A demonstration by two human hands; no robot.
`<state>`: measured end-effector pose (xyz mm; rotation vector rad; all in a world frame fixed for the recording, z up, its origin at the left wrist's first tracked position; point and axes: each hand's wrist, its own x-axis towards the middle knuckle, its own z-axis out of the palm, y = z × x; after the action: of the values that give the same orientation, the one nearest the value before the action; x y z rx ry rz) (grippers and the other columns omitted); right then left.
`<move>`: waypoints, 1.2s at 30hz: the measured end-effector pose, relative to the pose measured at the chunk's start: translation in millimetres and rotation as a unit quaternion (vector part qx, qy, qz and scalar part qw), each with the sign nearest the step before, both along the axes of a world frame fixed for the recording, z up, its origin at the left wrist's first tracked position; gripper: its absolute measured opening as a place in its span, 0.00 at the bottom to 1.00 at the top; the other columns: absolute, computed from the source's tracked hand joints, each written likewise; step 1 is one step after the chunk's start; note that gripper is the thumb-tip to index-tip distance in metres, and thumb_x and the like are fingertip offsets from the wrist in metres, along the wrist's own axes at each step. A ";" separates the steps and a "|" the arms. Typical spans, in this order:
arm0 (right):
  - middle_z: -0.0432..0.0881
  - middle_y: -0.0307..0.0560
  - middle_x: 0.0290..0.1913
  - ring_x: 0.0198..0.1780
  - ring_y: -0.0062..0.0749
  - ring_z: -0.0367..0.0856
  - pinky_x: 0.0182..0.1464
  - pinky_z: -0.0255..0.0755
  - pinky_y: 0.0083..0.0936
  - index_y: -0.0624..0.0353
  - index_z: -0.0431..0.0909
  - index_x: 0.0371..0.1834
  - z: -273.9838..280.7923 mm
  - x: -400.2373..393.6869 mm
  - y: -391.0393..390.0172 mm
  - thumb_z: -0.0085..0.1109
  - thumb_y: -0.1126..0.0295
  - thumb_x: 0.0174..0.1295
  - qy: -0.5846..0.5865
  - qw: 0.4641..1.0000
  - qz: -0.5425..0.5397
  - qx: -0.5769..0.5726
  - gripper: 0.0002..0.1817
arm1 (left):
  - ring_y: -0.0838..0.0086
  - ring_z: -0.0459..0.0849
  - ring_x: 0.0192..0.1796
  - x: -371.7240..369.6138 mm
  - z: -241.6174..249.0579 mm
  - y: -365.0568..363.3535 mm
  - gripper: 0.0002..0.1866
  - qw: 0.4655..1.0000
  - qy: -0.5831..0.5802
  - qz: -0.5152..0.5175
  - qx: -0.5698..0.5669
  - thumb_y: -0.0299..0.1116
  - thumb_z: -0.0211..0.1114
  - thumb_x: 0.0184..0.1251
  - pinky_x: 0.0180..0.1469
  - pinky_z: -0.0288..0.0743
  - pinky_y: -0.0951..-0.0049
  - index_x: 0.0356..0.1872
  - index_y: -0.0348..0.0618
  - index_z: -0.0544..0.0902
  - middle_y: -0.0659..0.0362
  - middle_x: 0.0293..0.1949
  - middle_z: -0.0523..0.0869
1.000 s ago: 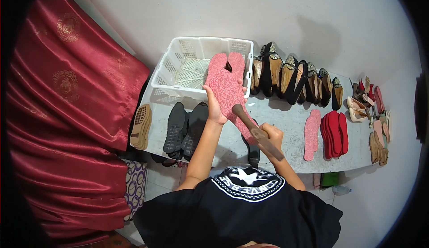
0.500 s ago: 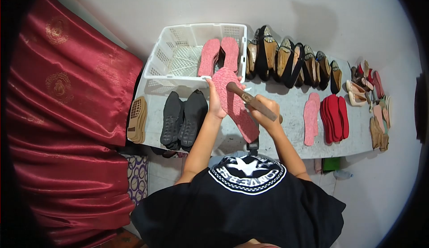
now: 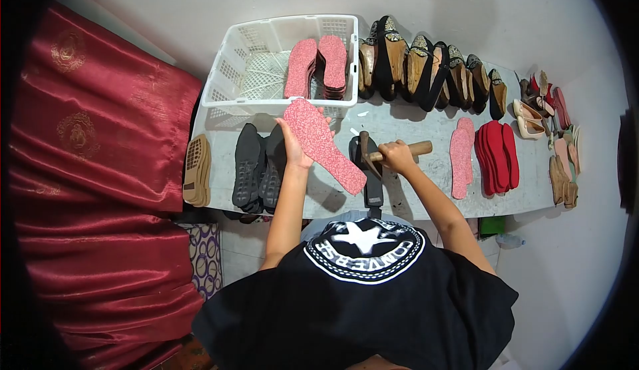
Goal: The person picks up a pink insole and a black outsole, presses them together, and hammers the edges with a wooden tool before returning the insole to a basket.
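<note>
My left hand (image 3: pixel 295 149) is wrapped round the edge of a pink speckled insole (image 3: pixel 321 145), with its fingers under it and the thumb along its left side. The insole hangs tilted over the table, its narrow end toward my body. In my right hand (image 3: pixel 397 156) is a hammer (image 3: pixel 421 148), gripped by its wooden handle, head pointing left. Beneath the hammer head stands a black foot-shaped stand (image 3: pixel 374 187). More pink insoles (image 3: pixel 333 57) are stacked in two piles inside a white plastic basket (image 3: pixel 279 105) beyond my left hand.
Dark soles (image 3: pixel 248 167) and tan soles (image 3: pixel 198 170) stand on the grey table (image 3: pixel 426 200) at left. Black shoes (image 3: pixel 419 63) line the back. On the right are pink insoles (image 3: pixel 459 160), red insoles (image 3: pixel 492 157) and cream shoes (image 3: pixel 528 120). A red curtain (image 3: pixel 113 170) hangs left.
The hammer has moved from over the insole down toward the black stand. The insole has shifted left, away from the hammer, still in my left hand. The camera view has shifted slightly.
</note>
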<state>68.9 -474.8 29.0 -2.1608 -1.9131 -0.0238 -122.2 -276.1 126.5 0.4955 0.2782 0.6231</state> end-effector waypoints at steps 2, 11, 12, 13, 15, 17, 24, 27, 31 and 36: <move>0.77 0.42 0.30 0.37 0.36 0.77 0.42 0.66 0.33 0.53 0.70 0.35 -4.2 2.3 -7.0 0.64 0.59 0.40 0.002 0.997 0.041 -0.061 0.19 | 0.57 0.79 0.46 0.9 0.5 0.8 0.46 1.000 -0.003 0.001 -0.004 0.76 0.35 0.51 0.40 0.77 0.49 0.60 0.49 0.63 0.52 0.51 0.75; 0.72 0.48 0.40 0.47 0.40 0.71 0.46 0.64 0.35 0.55 0.72 0.41 6.2 2.4 -16.9 0.61 0.60 0.45 0.037 0.988 0.103 -0.108 0.21 | 0.56 0.78 0.48 4.9 3.2 -3.9 0.46 1.000 0.001 -0.002 -0.013 0.76 0.35 0.51 0.43 0.75 0.46 0.60 0.48 0.64 0.52 0.52 0.74; 0.72 0.49 0.41 0.47 0.42 0.71 0.47 0.64 0.35 0.55 0.72 0.42 13.8 -0.2 -13.9 0.60 0.61 0.46 0.101 0.990 0.072 -0.065 0.20 | 0.56 0.77 0.48 5.7 3.2 -3.6 0.46 1.000 -0.007 -0.009 -0.012 0.76 0.35 0.51 0.43 0.75 0.46 0.60 0.48 0.64 0.51 0.52 0.74; 0.72 0.49 0.42 0.48 0.44 0.71 0.48 0.64 0.36 0.55 0.72 0.42 22.5 -4.2 -8.8 0.59 0.62 0.47 0.163 0.986 0.040 -0.023 0.19 | 0.55 0.77 0.48 6.9 4.1 -3.2 0.46 1.000 -0.016 -0.014 -0.010 0.76 0.36 0.50 0.44 0.75 0.45 0.60 0.48 0.64 0.51 0.52 0.74; 0.73 0.49 0.46 0.50 0.41 0.72 0.53 0.64 0.32 0.57 0.71 0.49 40.3 -11.4 5.1 0.55 0.61 0.56 0.347 0.936 0.021 0.062 0.19 | 0.55 0.77 0.49 8.6 8.0 -3.5 0.47 0.999 -0.042 -0.021 -0.008 0.76 0.36 0.50 0.44 0.75 0.45 0.60 0.48 0.64 0.51 0.53 0.73; 0.72 0.48 0.50 0.53 0.34 0.71 0.53 0.65 0.28 0.60 0.70 0.53 71.1 -29.7 17.6 0.51 0.59 0.61 0.642 0.765 0.015 0.042 0.21 | 0.55 0.77 0.50 10.4 10.1 -3.5 0.47 0.997 -0.071 -0.030 -0.018 0.76 0.36 0.50 0.44 0.75 0.45 0.60 0.47 0.63 0.50 0.54 0.73; 0.79 0.37 0.40 0.39 0.15 0.75 0.43 0.69 0.15 0.66 0.70 0.53 100.8 -63.7 37.4 0.52 0.69 0.63 0.759 0.646 0.032 -0.069 0.17 | 0.53 0.77 0.51 17.8 21.0 8.0 0.47 0.997 -0.075 -0.032 -0.004 0.74 0.36 0.53 0.45 0.75 0.45 0.62 0.44 0.61 0.49 0.58 0.70; 0.79 0.36 0.39 0.38 0.14 0.76 0.41 0.69 0.13 0.67 0.70 0.52 91.7 -68.3 47.0 0.53 0.69 0.63 0.758 0.652 0.003 -0.015 0.17 | 0.57 0.75 0.53 18.6 24.8 15.0 0.42 0.998 -0.035 -0.019 0.047 0.69 0.38 0.58 0.49 0.74 0.49 0.63 0.43 0.60 0.50 0.59 0.69; 0.79 0.37 0.39 0.38 0.14 0.76 0.40 0.69 0.13 0.66 0.70 0.53 85.2 -68.5 62.0 0.54 0.69 0.62 0.757 0.653 -0.028 0.010 0.17 | 0.70 0.72 0.57 20.6 28.9 19.4 0.27 0.992 0.042 0.104 0.064 0.46 0.49 0.69 0.57 0.69 0.68 0.62 0.40 0.60 0.54 0.58 0.70; 0.79 0.36 0.38 0.36 0.13 0.75 0.39 0.69 0.14 0.65 0.71 0.52 88.6 -73.0 85.4 0.54 0.70 0.62 0.777 0.624 -0.047 0.069 0.16 | 0.72 0.73 0.55 11.9 24.4 18.0 0.29 0.977 0.104 0.059 0.174 0.27 0.56 0.61 0.51 0.73 0.69 0.64 0.44 0.57 0.57 0.56 0.70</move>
<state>-4.1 -389.5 117.6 -1.1220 -0.6282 1.1871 -110.2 -258.1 150.9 0.8896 0.4021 0.7404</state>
